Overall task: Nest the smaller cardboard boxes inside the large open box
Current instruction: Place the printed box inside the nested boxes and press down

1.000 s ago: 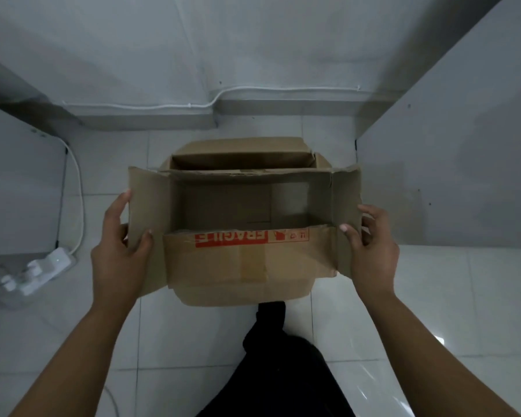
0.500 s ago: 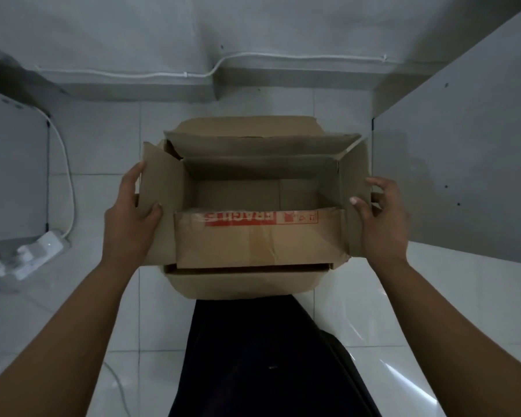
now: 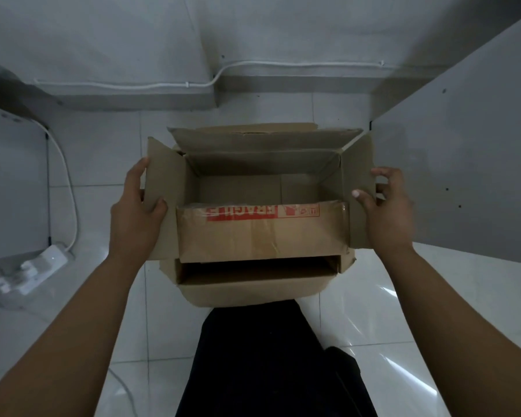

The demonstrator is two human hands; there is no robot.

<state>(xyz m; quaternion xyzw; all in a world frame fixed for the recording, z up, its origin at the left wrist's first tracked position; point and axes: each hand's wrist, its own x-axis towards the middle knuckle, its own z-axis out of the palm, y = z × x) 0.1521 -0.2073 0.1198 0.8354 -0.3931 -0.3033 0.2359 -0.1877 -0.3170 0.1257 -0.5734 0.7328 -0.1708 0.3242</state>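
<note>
Two cardboard boxes in view, one inside or above the other, both held over the white tiled floor point(image 3: 97, 164). Far left: a white power strip point(image 3: 39, 266) with its cable point(image 3: 69, 182) running up along a grey panel. Left hand point(image 3: 136, 212) pinches the left side flap point(image 3: 163, 200) of the smaller box point(image 3: 262, 233), thumb on the inner face, fingers wrapped behind. This box is open-topped, empty as far as I can see, with a red FRAGILE tape strip point(image 3: 241, 212) along the top edge of its near wall. Beneath and around it sits the large open box point(image 3: 253, 290); its near wall shows below and its far flap beyond, so the smaller box looks partly lowered in, not yet seated. How deep, cannot tell. Right hand point(image 3: 385, 212) pinches the right side flap point(image 3: 361, 188), thumb inside; the other fingers are loosely curled behind, contact unclear. Dark trousers point(image 3: 268, 362) near centre, a grey panel on the right.

Handling, my judgement: light, empty corrugated board, stiff along the walls but floppy at the flaps, already creased and worn. Flaps can bend or tear under a pull, so gripping lower on the side walls would be safer. Not slippery. Keep it square or the corners will snag on the outer box.
</note>
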